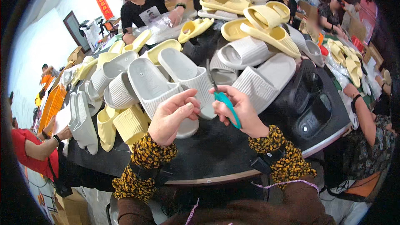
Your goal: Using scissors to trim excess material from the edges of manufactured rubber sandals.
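My right hand (239,110) grips a pair of scissors (227,107) by the teal handles, its dark blades pointing up and away. To its left is my left hand (171,116), raised with fingers curled and the thumb close against them. Anything pinched there is hidden or too small to make out. Just beyond my hands lie a grey ribbed slide slipper (152,85) and a second grey slipper (181,64). Behind my right hand rests a larger grey slipper (271,79). My left hand partly covers the lower end of the nearest slipper.
Yellow slippers (131,123) and more grey ones spread left; a tall mixed pile (250,16) rises at the back. Black slippers (314,116) lie right on the black table (216,158). A person (143,8) works opposite, others sit at both sides. Cardboard boxes (73,208) stand lower left.
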The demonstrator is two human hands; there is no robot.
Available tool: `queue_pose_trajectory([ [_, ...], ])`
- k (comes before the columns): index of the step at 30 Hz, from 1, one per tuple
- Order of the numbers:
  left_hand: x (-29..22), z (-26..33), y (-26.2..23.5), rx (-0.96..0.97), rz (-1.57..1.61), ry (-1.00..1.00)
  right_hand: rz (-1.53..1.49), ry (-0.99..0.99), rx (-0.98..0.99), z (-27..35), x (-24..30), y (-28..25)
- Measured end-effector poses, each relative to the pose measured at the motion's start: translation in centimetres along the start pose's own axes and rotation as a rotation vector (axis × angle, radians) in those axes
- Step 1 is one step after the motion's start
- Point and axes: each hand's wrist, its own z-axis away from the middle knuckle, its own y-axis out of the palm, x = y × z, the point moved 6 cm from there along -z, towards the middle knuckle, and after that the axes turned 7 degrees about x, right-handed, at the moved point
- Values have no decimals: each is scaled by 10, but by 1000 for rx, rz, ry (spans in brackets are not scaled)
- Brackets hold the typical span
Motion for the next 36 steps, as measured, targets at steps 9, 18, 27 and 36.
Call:
queue_pose_trajectory([
  [9, -22, 19, 16, -225, -1188, 253, 81, 19, 67, -4, -9, -1],
  [18, 28, 26, 34, -51, -1547, 181, -12, 19, 94, -4, -17, -1],
  [27, 24, 28, 25, -93, -1542, 48, 106, 83, 211, -5, -20, 1],
  [36, -14, 28, -10, -355, -1321, 140, -92, 213, 426, 4, -23, 16],
])
